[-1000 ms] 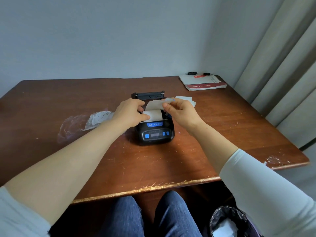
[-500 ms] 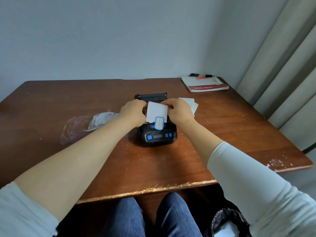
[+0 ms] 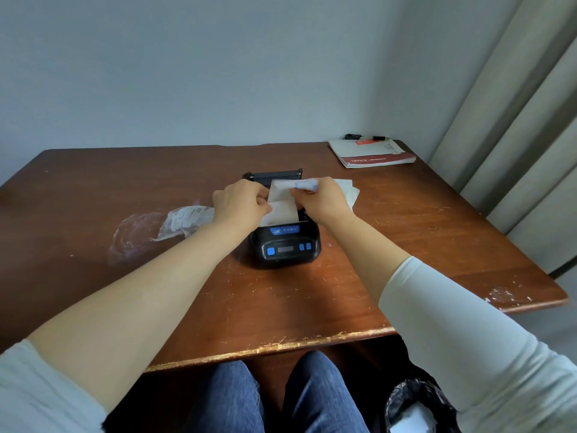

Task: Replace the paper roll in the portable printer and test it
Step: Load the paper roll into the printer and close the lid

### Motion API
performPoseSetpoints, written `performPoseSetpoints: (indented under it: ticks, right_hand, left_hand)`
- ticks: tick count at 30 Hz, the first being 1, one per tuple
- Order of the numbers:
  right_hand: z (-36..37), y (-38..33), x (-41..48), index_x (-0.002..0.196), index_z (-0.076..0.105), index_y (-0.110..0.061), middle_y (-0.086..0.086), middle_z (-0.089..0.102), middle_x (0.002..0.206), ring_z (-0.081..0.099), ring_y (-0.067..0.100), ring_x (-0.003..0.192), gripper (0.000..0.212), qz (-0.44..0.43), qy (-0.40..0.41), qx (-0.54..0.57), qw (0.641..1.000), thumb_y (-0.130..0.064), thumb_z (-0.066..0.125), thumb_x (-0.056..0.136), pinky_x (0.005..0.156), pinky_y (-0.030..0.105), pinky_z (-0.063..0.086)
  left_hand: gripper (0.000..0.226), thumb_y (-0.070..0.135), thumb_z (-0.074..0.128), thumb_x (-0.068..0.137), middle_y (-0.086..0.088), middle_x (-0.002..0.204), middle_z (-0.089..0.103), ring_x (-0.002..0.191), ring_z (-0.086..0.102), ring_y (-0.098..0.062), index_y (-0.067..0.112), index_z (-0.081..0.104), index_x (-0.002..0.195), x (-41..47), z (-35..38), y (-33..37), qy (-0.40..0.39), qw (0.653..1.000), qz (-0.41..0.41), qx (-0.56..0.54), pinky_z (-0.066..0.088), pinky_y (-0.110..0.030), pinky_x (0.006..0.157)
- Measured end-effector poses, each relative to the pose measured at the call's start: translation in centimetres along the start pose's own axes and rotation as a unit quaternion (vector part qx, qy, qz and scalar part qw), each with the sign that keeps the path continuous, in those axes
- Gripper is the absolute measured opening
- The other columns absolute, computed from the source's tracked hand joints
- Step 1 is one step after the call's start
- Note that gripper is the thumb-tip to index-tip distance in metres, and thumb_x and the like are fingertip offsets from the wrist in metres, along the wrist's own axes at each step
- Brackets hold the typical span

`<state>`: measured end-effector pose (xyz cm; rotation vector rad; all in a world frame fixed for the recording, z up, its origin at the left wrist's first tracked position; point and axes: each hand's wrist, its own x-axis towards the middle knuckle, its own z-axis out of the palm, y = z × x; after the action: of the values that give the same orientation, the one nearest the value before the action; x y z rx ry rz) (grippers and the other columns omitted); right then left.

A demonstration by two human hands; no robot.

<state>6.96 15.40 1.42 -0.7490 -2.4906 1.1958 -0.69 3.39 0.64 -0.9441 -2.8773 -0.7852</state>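
The person's left hand and right hand meet over the open paper bay of the portable printer, which sits near the middle of the wooden table. Both hands are closed on the loose end of the paper strip: the left pinches its left edge, while the right grips the upper end, where the strip folds over and shows a blurred blue mark at the fingertips. The strip runs from that shared grip down toward the person and into the bay, where the roll itself is hidden behind the paper and the hands. Just below the grip lies the printer's black front panel with its blue label and blue buttons; just beyond the grip, the raised lid stands open. Behind the right hand, some white sheets lie flat on the table, partly covered by that hand. Left of the left hand, beside the wrist, rests a crumpled clear plastic bag. Well beyond the right hand, at the far corner, lies a red and white booklet.
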Motion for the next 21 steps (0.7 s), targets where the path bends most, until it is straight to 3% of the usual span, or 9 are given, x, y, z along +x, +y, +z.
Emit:
performPoseSetpoints:
  ticks: [1,3,6,11,17,19,21]
  right_hand:
    - [-0.1,0.0,-0.1,0.103,0.067,-0.009,0.01,0.068,0.091,0.059,0.026,0.086,0.023,-0.004,0.0,-0.005,1.0,-0.021,0.051,0.092,0.067,0.028,0.045]
    - [-0.4,0.1,-0.6,0.109,0.067,-0.007,0.006,0.069,0.09,0.059,0.025,0.089,0.024,-0.03,-0.017,-0.034,0.999,-0.013,0.054,0.09,0.069,0.024,0.045]
    - [-1.1,0.8,-1.2,0.105,0.07,-0.004,0.018,0.07,0.107,0.062,0.031,0.103,0.025,-0.094,-0.046,-0.026,0.994,-0.001,0.06,0.083,0.087,0.04,0.051]
    - [-1.6,2.4,-1.2,0.111,0.068,-0.009,0.012,0.065,0.121,0.06,0.023,0.113,0.031,-0.105,-0.065,-0.023,0.992,0.003,0.052,0.087,0.099,0.031,0.046]
    - [-1.9,2.9,-1.7,0.11,0.069,-0.009,0.009,0.06,0.125,0.055,0.019,0.115,0.028,-0.123,-0.107,-0.064,0.985,0.0,0.054,0.088,0.092,0.016,0.039]
    - [-2.1,2.6,-1.8,0.106,0.071,-0.007,0.008,0.059,0.125,0.054,0.017,0.115,0.035,-0.113,-0.118,-0.062,0.985,0.008,0.048,0.085,0.091,0.017,0.04]
    - [-2.2,2.3,-1.7,0.098,0.073,-0.005,0.009,0.062,0.121,0.055,0.018,0.114,0.047,-0.084,-0.086,-0.026,0.992,0.017,0.037,0.077,0.093,0.026,0.046]
  left_hand:
    - [0.015,0.024,0.059,0.088,0.004,0.091,0.07,0.1,0.061,-0.023,0.021,0.069,0.098,0.0,0.0,0.0,0.0,1.0,0.0,0.0,0.024,-0.03,0.077]
    - [0.021,0.024,0.057,0.089,0.003,0.094,0.067,0.103,0.058,-0.025,0.024,0.068,0.107,0.0,0.0,0.1,-0.019,1.0,0.003,0.018,0.025,-0.031,0.078]
    - [0.041,0.016,0.054,0.09,0.002,0.119,0.065,0.116,0.053,-0.023,0.032,0.055,0.127,0.2,-0.1,0.3,-0.05,0.999,-0.004,0.005,0.032,-0.035,0.092]
    - [0.033,0.009,0.057,0.086,0.001,0.124,0.065,0.12,0.054,-0.022,0.025,0.068,0.113,0.6,0.1,-0.7,-0.059,0.996,0.034,-0.05,0.043,-0.04,0.101]
    - [0.029,0.008,0.058,0.088,-0.001,0.129,0.061,0.123,0.051,-0.018,0.016,0.068,0.114,-0.8,-0.2,-1.7,-0.069,0.987,0.114,-0.088,0.034,-0.027,0.105]
    - [0.027,0.007,0.055,0.089,-0.001,0.126,0.063,0.121,0.053,-0.015,0.015,0.069,0.111,-1.1,-0.1,-1.9,-0.076,0.984,0.131,-0.089,0.029,-0.013,0.097]
    - [0.026,0.006,0.054,0.09,0.0,0.124,0.064,0.118,0.054,-0.013,0.015,0.071,0.108,-1.2,-0.1,-2.1,-0.079,0.984,0.136,-0.089,0.027,-0.005,0.09]
